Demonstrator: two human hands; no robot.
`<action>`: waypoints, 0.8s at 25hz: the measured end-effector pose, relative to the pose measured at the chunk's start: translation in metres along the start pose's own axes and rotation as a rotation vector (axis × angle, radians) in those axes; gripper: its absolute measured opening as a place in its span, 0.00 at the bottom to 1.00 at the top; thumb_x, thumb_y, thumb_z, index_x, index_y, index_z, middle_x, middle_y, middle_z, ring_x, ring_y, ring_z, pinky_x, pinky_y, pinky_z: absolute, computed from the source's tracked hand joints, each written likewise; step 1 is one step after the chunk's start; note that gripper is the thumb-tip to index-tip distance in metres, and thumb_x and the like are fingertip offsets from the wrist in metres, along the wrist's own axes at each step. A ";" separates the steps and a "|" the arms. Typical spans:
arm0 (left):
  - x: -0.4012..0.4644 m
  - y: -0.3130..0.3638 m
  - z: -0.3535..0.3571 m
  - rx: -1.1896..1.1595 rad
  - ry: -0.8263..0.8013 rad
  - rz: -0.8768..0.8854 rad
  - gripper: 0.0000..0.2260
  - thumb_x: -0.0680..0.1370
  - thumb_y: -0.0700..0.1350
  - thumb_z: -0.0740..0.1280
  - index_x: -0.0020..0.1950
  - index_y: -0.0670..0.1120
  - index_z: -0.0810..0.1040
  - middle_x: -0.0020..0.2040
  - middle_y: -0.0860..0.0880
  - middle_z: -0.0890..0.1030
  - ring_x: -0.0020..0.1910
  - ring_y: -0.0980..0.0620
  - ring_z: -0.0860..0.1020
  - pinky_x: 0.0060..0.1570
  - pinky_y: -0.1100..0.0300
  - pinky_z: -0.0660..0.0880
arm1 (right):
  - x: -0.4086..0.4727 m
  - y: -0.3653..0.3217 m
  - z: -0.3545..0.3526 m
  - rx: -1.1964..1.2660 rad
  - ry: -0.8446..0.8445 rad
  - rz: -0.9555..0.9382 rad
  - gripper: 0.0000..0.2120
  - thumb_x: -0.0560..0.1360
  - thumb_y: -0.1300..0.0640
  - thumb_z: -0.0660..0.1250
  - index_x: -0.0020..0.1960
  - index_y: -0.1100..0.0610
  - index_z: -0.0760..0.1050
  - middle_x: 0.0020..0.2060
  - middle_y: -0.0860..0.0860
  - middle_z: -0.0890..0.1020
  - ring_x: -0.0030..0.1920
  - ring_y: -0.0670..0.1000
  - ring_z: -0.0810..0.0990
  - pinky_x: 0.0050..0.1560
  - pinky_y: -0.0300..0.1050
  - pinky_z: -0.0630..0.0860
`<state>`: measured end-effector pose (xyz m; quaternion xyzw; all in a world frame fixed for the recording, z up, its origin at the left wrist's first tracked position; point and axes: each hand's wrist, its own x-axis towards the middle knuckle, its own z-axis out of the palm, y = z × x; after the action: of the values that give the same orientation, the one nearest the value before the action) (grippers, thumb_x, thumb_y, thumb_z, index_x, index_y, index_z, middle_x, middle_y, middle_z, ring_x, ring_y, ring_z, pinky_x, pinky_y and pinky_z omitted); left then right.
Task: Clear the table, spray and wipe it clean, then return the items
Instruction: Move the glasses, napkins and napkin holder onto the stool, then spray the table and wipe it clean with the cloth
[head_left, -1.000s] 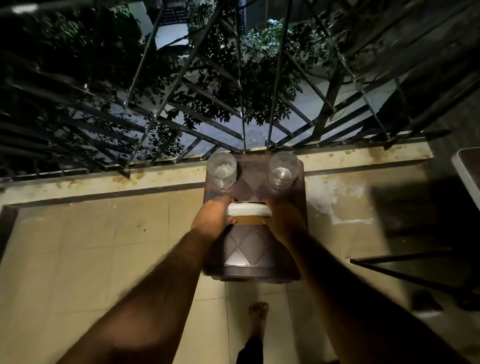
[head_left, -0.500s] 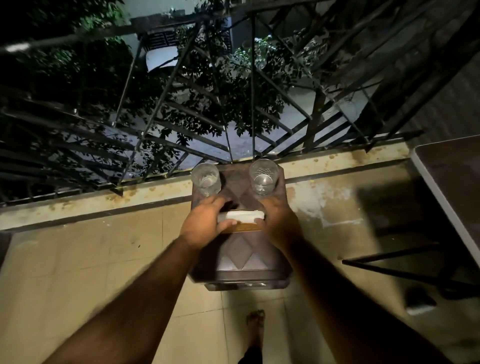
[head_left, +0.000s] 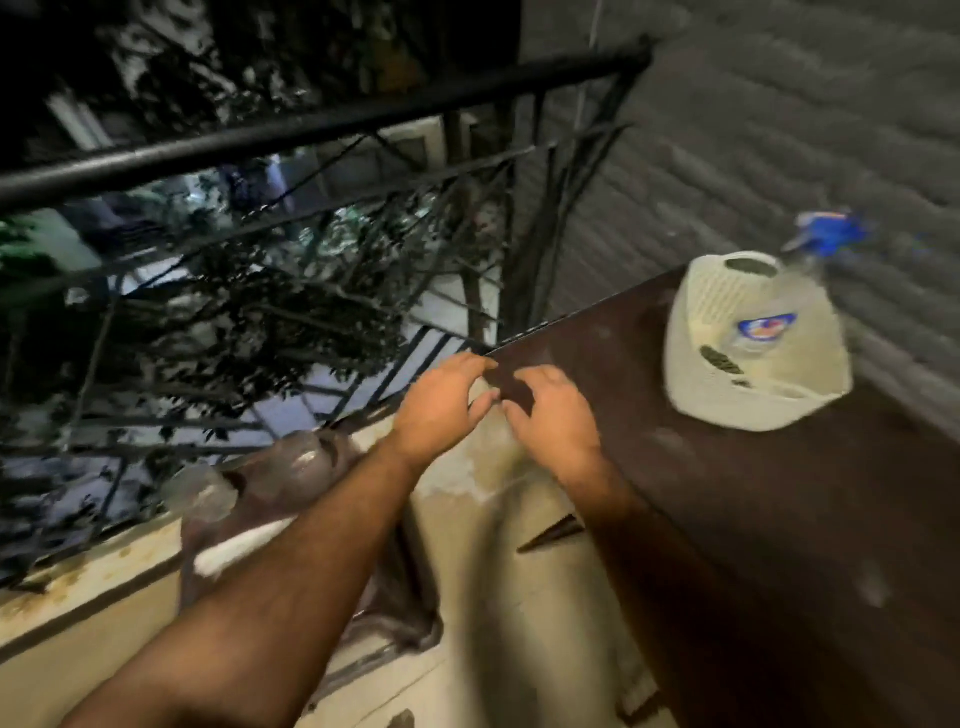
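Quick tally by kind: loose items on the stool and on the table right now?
Glasses: 2, on the stool, one nearer and one farther
White flat item (blurred): 1, on the stool
Basket: 1, on the table
Spray bottle: 1, in the basket
Total: 5

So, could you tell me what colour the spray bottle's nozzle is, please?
Blue, in the head view: spray bottle.
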<state>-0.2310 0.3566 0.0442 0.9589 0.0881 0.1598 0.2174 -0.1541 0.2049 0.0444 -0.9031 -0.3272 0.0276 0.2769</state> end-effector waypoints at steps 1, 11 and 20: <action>0.021 0.034 0.006 -0.004 -0.001 0.044 0.16 0.77 0.52 0.66 0.63 0.48 0.76 0.59 0.49 0.79 0.58 0.49 0.76 0.56 0.56 0.72 | -0.003 0.021 -0.034 -0.014 0.037 0.027 0.21 0.73 0.49 0.67 0.65 0.54 0.73 0.62 0.54 0.77 0.61 0.56 0.75 0.60 0.51 0.74; 0.137 0.246 0.081 -0.031 -0.193 0.267 0.19 0.76 0.51 0.67 0.66 0.47 0.75 0.63 0.49 0.77 0.61 0.49 0.76 0.61 0.54 0.72 | -0.048 0.187 -0.218 -0.060 0.280 0.396 0.22 0.72 0.49 0.69 0.65 0.54 0.74 0.61 0.54 0.78 0.60 0.56 0.77 0.58 0.49 0.74; 0.244 0.224 0.158 -0.017 -0.384 0.196 0.24 0.76 0.53 0.67 0.70 0.48 0.70 0.69 0.47 0.71 0.66 0.46 0.71 0.65 0.52 0.69 | 0.010 0.275 -0.210 -0.069 0.215 0.637 0.22 0.72 0.48 0.68 0.64 0.54 0.72 0.60 0.55 0.77 0.58 0.56 0.77 0.54 0.52 0.78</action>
<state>0.0738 0.1537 0.0744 0.9738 -0.0499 -0.0046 0.2218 0.0601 -0.0639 0.0806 -0.9665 0.0019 0.0062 0.2564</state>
